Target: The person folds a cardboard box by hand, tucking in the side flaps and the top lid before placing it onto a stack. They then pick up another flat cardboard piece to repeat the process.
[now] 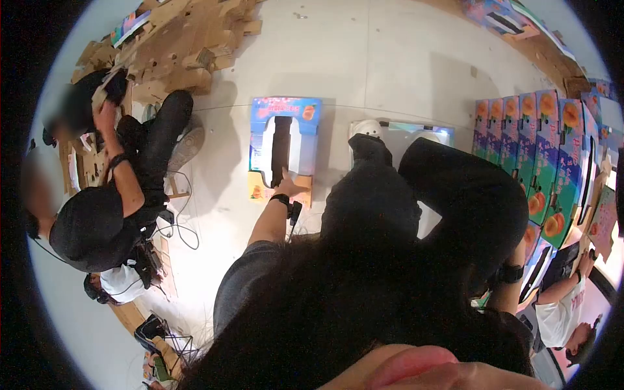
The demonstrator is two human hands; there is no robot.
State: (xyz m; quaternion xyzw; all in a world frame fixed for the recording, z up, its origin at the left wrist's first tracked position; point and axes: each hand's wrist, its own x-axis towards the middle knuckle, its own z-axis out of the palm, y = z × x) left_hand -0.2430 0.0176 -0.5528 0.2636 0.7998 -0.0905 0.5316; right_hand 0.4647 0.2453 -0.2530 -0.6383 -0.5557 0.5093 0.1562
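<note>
A carton (286, 107) printed with blue, pink and orange fruit pictures lies on the floor ahead of me. Its top has a long dark opening with white flaps on either side. My left hand (290, 186) rests at the near end of this carton, thumb and fingers apart, touching its orange panel. A black band circles that wrist. Beyond my right knee, only a small part of my right hand (520, 251) shows above a black wristband; its fingers are hidden. Another carton (422, 132) lies partly covered by my legs and shoe.
Several matching printed cartons (549, 123) stand in a row at the right. Flattened brown cardboard (162, 55) is piled at the upper left. A person in black (91, 221) sits on the left near loose cables (188, 237). Another person in a white shirt (562, 318) is at the lower right.
</note>
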